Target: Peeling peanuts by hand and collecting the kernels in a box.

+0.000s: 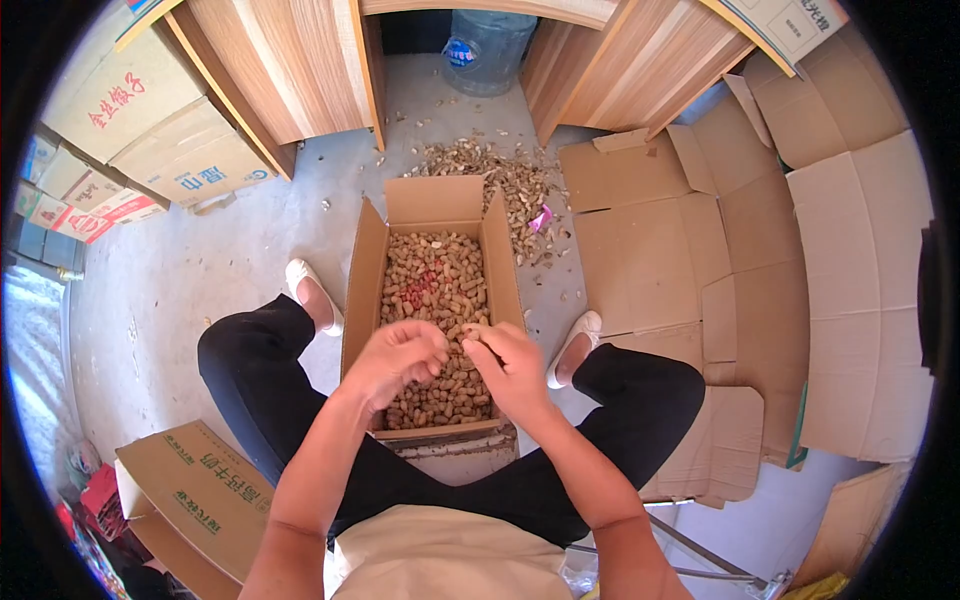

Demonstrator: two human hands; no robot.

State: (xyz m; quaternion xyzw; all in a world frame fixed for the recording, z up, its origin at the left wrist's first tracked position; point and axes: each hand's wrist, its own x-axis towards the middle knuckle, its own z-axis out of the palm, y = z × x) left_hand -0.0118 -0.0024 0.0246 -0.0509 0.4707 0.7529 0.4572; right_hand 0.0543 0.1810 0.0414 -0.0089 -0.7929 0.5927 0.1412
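An open cardboard box [435,214] stands between my knees, filled with unshelled peanuts [457,397]. A small cluster of red peanut kernels [420,289] lies on top of the shells, left of the middle. Over the near half of the box, my right hand [510,367] pinches what looks like a peanut [472,334] between thumb and fingers. Close by on its left is my left hand [405,356], its fingers curled and slightly blurred. Whether anything small is in the left fingers is hidden.
Broken peanut shells [517,180] are heaped on the floor beyond the box, with a pink scrap [540,218] among them. Flattened cardboard [637,262] covers the floor at right. Wooden desk cabinets [315,75] and a water jug [491,56] stand ahead. Cartons [150,112] are stacked left.
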